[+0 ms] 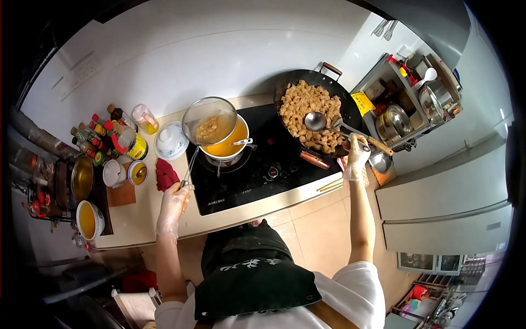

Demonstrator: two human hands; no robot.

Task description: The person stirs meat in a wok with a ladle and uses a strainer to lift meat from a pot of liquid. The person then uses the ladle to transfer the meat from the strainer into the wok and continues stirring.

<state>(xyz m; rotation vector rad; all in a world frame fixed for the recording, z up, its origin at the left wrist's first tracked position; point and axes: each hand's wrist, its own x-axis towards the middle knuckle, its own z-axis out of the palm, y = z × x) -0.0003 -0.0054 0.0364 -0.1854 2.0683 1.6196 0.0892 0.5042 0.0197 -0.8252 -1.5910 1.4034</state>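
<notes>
In a plastic glove, my left hand [174, 205] is closed around the handle of a mesh strainer [201, 111]. The strainer is over a white pot [223, 158] of orange-yellow liquid, with some light brown pieces in its mesh. A metal utensil handle [242, 142] rests across the pot's rim. My right hand [357, 158], also gloved, grips a metal ladle [315, 121], whose bowl is at the browned chunks [307, 101] filling a large black wok [349, 104]. A turner with a wooden handle [380, 146] lies in the wok beside the ladle.
Both vessels stand on a black cooktop [241, 186]. To the left are a lidded white bowl [171, 140], a dark red cloth [165, 174] and several sauce bottles [101, 134]. Chopsticks [330, 186] lie at the counter's front edge. A shelf [413, 101] holds pans at right.
</notes>
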